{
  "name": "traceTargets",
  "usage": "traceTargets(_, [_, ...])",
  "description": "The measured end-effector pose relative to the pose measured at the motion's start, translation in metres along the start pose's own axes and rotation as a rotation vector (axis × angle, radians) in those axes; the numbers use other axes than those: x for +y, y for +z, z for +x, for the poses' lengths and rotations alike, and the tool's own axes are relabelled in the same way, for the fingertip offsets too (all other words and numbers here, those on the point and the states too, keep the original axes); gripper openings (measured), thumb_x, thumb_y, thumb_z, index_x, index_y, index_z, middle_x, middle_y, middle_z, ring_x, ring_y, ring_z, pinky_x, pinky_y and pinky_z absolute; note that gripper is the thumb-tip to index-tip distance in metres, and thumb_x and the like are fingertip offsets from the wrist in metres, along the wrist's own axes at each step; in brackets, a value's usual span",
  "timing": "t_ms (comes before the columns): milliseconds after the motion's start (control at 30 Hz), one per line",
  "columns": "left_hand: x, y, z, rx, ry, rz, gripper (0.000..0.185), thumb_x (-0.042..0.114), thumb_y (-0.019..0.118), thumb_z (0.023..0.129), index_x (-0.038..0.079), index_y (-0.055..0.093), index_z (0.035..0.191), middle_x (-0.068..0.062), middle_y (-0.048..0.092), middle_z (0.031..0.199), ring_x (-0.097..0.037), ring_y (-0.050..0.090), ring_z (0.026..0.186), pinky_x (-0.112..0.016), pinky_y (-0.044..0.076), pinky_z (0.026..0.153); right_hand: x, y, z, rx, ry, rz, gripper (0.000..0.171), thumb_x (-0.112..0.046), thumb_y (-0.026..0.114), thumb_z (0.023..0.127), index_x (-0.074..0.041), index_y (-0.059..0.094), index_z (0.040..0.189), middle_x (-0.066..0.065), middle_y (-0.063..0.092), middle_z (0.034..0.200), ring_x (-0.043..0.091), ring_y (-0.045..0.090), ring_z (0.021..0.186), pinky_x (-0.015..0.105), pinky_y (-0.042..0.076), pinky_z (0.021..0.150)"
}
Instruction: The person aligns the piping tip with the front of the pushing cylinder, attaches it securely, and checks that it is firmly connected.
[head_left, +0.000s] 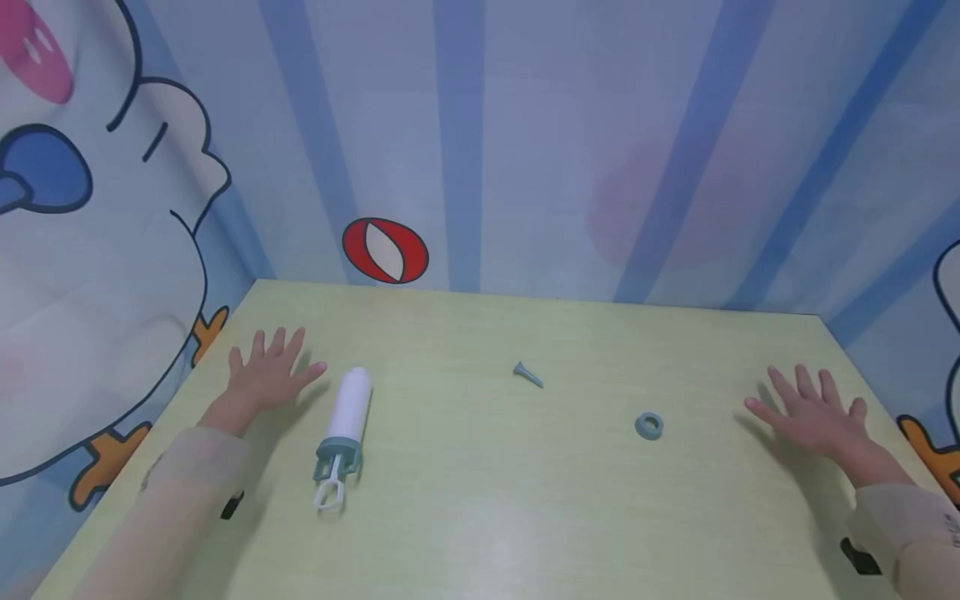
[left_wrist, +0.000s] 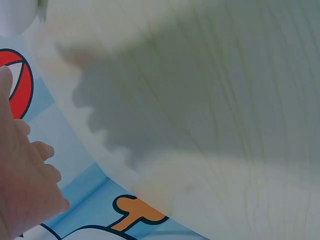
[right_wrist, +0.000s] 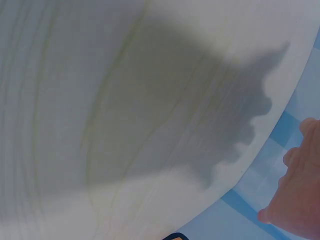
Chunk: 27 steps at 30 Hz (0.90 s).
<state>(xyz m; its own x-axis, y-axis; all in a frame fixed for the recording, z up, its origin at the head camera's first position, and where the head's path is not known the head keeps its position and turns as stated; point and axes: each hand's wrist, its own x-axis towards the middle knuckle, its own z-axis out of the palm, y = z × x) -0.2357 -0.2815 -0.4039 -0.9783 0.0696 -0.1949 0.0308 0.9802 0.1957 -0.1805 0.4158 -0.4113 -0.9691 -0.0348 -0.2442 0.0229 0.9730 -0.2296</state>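
Observation:
My left hand (head_left: 264, 377) is held over the left of the table with its fingers spread and holds nothing. Just right of its thumb lies a large white plunger syringe (head_left: 350, 407), with a grey-blue collar and a white loop handle pointing toward me. Around the middle lies a small grey-blue tapered piece like a nozzle (head_left: 528, 374). Farther right is a grey-blue ring (head_left: 649, 426), lying flat. My right hand (head_left: 813, 417), also spread and holding nothing, hovers near the right edge. In the wrist views the left hand (left_wrist: 25, 175) and right hand (right_wrist: 297, 185) show only partly.
The pale wood-grain table (head_left: 480, 500) ends at a blue-striped cloth backdrop (head_left: 525, 150) behind and at both sides. Printed on it are a red-and-white ball (head_left: 386, 251) and large cartoon figures. Both hands cast shadows on the tabletop.

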Motion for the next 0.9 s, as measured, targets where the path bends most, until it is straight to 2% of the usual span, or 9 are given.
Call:
traceTargets(500, [0.014, -0.005, 0.003, -0.012, 0.031, 0.025, 0.092, 0.070, 0.027, 0.082, 0.006, 0.004, 0.144, -0.030, 0.000, 0.145, -0.050, -0.009, 0.131, -0.068, -0.011, 0.096, -0.001, -0.003, 0.000, -0.013, -0.004, 0.009, 0.088, -0.064, 0.032, 0.085, -0.008, -0.005, 0.143, 0.033, -0.017, 0.140, 0.054, -0.024, 0.122, 0.076, -0.010, 0.081])
traceTargets(900, [0.042, -0.012, -0.001, -0.028, 0.065, 0.033, 0.083, 0.059, 0.036, 0.086, 0.006, 0.006, 0.144, -0.029, 0.001, 0.146, -0.050, -0.008, 0.131, -0.067, -0.010, 0.098, -0.016, -0.005, -0.001, 0.000, -0.042, 0.009, 0.088, -0.063, 0.035, 0.085, -0.009, -0.003, 0.143, 0.032, -0.014, 0.142, 0.052, -0.024, 0.124, 0.075, -0.010, 0.082])
